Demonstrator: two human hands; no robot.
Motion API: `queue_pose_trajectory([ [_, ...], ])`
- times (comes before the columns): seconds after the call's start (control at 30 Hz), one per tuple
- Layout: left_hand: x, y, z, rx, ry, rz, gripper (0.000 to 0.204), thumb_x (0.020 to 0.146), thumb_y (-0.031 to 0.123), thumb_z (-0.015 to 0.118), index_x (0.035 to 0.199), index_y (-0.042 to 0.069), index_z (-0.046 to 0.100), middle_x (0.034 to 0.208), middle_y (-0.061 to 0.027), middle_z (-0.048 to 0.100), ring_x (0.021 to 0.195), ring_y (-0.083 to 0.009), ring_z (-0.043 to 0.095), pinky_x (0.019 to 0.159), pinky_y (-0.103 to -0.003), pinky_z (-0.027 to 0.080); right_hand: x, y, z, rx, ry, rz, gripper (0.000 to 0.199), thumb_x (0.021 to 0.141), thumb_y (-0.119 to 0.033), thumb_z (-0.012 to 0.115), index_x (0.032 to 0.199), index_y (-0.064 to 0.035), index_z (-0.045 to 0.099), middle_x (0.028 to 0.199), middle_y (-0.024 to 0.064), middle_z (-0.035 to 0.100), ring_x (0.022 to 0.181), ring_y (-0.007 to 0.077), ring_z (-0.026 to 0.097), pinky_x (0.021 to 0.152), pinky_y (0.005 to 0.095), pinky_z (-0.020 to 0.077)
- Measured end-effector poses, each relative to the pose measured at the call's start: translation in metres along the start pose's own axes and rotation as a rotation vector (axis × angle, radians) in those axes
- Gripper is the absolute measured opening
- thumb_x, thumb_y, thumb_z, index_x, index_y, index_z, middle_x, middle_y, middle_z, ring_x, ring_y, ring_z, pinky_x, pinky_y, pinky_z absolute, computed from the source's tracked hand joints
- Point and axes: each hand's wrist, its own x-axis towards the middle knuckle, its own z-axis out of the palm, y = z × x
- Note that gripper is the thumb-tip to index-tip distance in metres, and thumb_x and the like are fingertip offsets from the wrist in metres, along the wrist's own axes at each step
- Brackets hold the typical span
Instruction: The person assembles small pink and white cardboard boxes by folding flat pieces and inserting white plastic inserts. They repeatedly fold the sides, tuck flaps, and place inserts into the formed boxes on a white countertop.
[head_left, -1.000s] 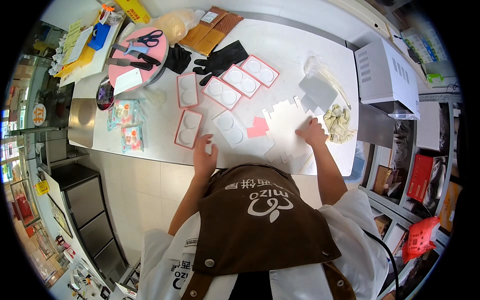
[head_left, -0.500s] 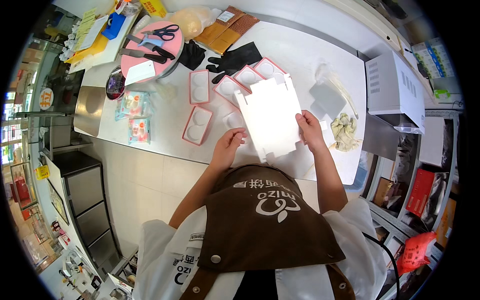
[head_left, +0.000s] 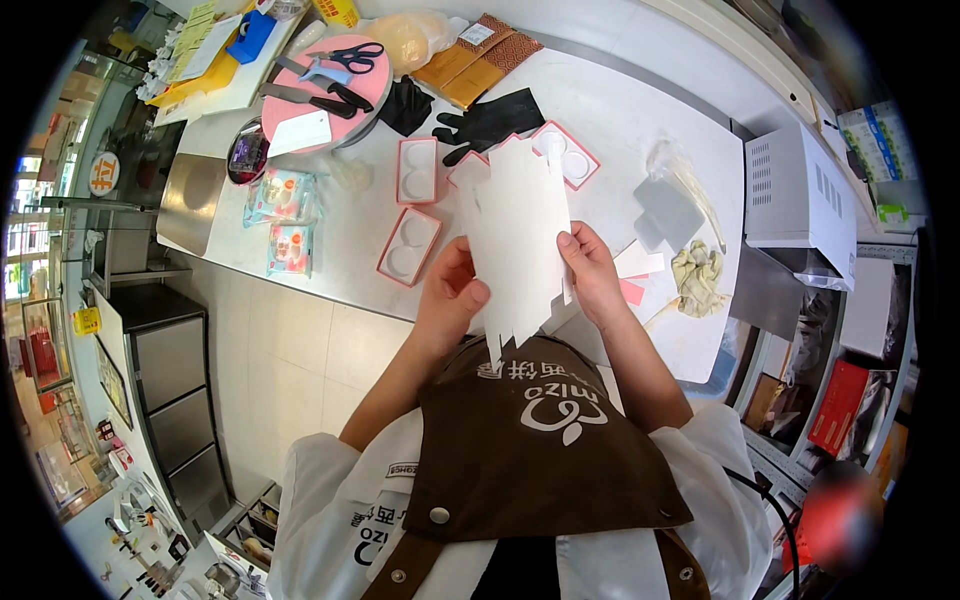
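Observation:
A flat white cardboard box blank (head_left: 520, 240) with notched flaps stands tilted over the near table edge, between my two hands. My right hand (head_left: 592, 268) grips its right edge, thumb on the front. Along the left edge, my left hand (head_left: 450, 295) is closed around the cardboard, its fingers partly hidden. Pink-edged boxes with paired round wells lie around it: one upper left (head_left: 417, 170), one lower left (head_left: 408, 247) and one beyond the blank (head_left: 565, 156). Others are partly covered by the cardboard.
Black gloves (head_left: 490, 122), a pink turntable (head_left: 335, 100) with knives and scissors, and wrapped packets (head_left: 283, 197) lie at the back and left. A crumpled cloth (head_left: 697, 279), a clear plastic bag (head_left: 668, 212) and white card pieces (head_left: 638, 260) are on the right.
The blank has turned more upright and narrower to view, bending along its folds. My left hand has moved onto its left edge. White and pink pieces now show beside my right hand.

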Motion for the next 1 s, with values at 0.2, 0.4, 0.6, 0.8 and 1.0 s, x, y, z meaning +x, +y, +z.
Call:
queue_pose_trajectory([
  [0.2,0.002,0.021,0.021,0.198,0.030,0.043,0.090,0.088,0.033,0.083,0.158,0.006,0.035,0.157,-0.0093,0.042,0.144,-0.0252,0.043,0.110,-0.042,0.044,-0.009,-0.009,0.028,-0.125,0.006,-0.130,0.047,0.104,-0.018,0.065,0.143,0.0019,0.047,0.130,0.0105,0.065,0.117,0.0155,0.061,0.102,0.0324,0.0492],
  [0.4,-0.001,0.040,0.036,0.324,0.016,0.012,0.082,0.091,0.021,0.077,0.160,0.009,0.034,0.160,-0.0078,0.040,0.148,-0.0264,0.041,0.112,-0.045,0.043,-0.014,-0.006,0.036,-0.192,-0.043,-0.154,0.056,0.105,-0.020,0.065,0.151,0.0024,0.042,0.134,0.0115,0.064,0.120,0.0162,0.061,0.104,0.0321,0.0476],
  [0.6,0.000,0.038,0.034,0.377,0.076,0.011,0.060,0.104,0.025,0.064,0.155,0.003,0.041,0.149,-0.0088,0.053,0.136,-0.0198,0.051,0.107,-0.036,0.046,-0.018,-0.007,0.021,-0.126,-0.010,-0.028,0.051,0.108,-0.029,0.061,0.147,0.0016,0.050,0.133,0.0096,0.066,0.120,0.0147,0.060,0.103,0.0319,0.0476],
  [0.8,-0.008,0.029,0.008,0.287,0.163,-0.092,0.065,0.110,0.050,0.049,0.147,-0.002,0.047,0.135,-0.0090,0.062,0.121,-0.0171,0.059,0.102,-0.032,0.047,-0.025,-0.027,0.020,-0.165,-0.033,-0.180,0.051,0.110,-0.034,0.057,0.146,0.0022,0.052,0.134,0.0089,0.065,0.121,0.0145,0.059,0.104,0.0321,0.0466],
  [1.0,-0.018,0.024,0.006,-0.169,0.230,0.009,0.081,0.107,0.068,0.030,0.150,0.000,0.045,0.130,-0.0099,0.063,0.117,-0.0222,0.061,0.098,-0.035,0.051,-0.029,-0.037,0.036,-0.253,-0.102,-0.237,0.055,0.110,-0.036,0.055,0.148,0.0025,0.048,0.136,0.0097,0.063,0.121,0.0143,0.058,0.105,0.0325,0.0462],
])
